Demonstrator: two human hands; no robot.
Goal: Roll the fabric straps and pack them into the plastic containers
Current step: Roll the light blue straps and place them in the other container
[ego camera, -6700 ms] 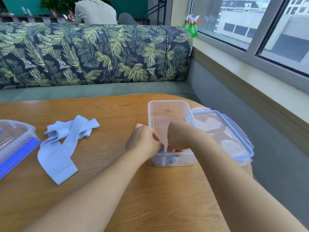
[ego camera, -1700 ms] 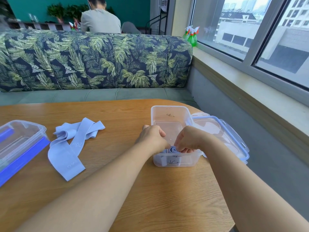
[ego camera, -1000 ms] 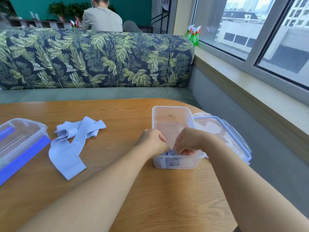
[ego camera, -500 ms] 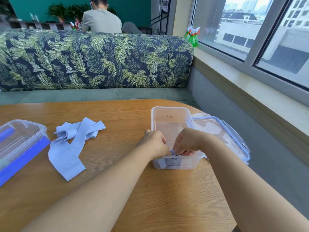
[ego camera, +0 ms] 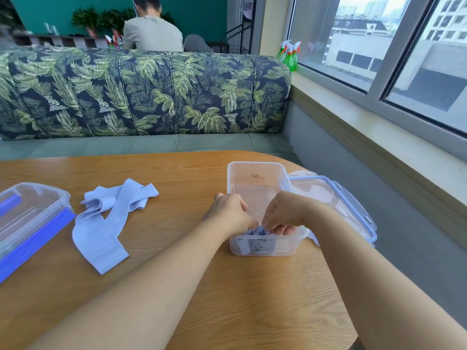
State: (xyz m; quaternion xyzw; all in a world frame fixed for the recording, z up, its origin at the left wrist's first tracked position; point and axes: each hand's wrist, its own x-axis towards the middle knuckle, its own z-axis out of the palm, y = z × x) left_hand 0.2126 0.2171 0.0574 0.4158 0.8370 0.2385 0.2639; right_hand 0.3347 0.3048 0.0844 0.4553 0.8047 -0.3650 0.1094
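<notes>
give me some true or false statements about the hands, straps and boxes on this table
1. The left hand and the right hand both hold a rolled strap at the near end of the open box. True.
2. The lid is snapped onto the open box. False: it lies beside the box, on its right.
3. A loose strap lies unrolled on the table, left of the open box. True.
4. The loose strap is red. False: it is pale blue.
</notes>
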